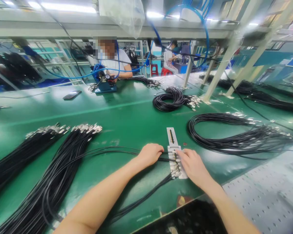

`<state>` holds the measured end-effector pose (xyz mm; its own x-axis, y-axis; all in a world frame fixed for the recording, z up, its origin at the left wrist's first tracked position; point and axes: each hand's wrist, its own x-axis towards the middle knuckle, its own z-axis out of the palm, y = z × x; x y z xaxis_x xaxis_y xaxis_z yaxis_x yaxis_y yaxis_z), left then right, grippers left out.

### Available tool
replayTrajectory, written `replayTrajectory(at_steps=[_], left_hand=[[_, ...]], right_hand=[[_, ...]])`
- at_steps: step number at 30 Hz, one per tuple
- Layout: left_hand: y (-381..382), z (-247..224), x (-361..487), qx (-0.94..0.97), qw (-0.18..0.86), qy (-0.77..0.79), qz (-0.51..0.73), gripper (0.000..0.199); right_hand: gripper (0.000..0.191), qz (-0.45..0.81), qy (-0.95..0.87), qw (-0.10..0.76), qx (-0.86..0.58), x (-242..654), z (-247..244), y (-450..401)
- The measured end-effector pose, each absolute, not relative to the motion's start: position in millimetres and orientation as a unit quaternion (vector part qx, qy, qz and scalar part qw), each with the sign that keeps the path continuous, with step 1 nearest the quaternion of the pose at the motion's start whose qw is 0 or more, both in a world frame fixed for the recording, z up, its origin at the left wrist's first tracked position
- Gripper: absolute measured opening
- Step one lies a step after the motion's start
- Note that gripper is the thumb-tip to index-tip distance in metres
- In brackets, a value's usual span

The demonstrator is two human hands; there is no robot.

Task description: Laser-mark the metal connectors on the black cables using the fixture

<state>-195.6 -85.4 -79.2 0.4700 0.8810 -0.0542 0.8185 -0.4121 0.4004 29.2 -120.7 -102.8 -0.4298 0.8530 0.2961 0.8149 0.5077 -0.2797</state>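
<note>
— On the near edge of the green bench [127, 113]: what is entered for the hands?

— Item one, left hand [150, 154]: curled, fingers pinching the thin black cables [117, 151] just left of the white fixture [177, 162]. Item two, right hand [192, 165]: flat, fingers extended, pressing on the fixture where the metal cable ends lie side by side in its slots.

— Step in hand?

— By appearance, seating cable ends into the fixture, several already in place. The next move would seem to call for feeding a single end straight into a free slot while the right hand keeps the seated ones down.

— Surroundings?

— Two fanned bundles of cables with metal tips [85, 128] at left; a large loose coil [234, 136] at right, near the fixture; a smaller coil [169, 99] farther back; a phone [72, 94]; a blue bench tool [104, 83] before a seated co-worker.

— Obstructions?

— The slack cables crossing under the left forearm could snag; a small dark scrap [185, 143] lies beside the fixture.
</note>
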Motion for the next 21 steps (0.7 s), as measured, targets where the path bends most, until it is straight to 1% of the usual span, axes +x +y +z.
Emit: replayTrajectory(at_steps=[2, 4, 7, 14, 18, 21], left_hand=[[-86.7, -78.3, -195.1, 0.844, 0.177, 0.501, 0.076, 0.027], [-87.9, -77.5, -195.5, 0.856, 0.163, 0.486, 0.065, 0.036], [-89.4, -77.7, -196.6, 0.873, 0.136, 0.468, 0.035, 0.044], [-89.4, -77.7, -194.3, 0.864, 0.156, 0.477, 0.032, 0.044], [-91.6, -76.9, -193.0, 0.869, 0.122, 0.479, 0.015, 0.047], [-97.8, -76.9, -193.7, 0.875, 0.078, 0.476, 0.026, 0.046]], right_hand=[[0.035, 0.036, -0.853, 0.177, -0.49, 26.7, -97.9, -117.2], [0.037, 0.021, -0.859, 0.157, -0.487, 25.1, -94.0, -115.2], [0.039, 0.0, -0.861, 0.145, -0.487, 23.5, -91.7, -113.7], [0.041, -0.008, -0.86, 0.15, -0.487, 20.6, -93.3, -112.5], [0.04, -0.006, -0.857, 0.153, -0.493, 17.6, -90.8, -111.7], [0.038, 0.005, -0.854, 0.157, -0.497, 18.7, -93.3, -110.6]])
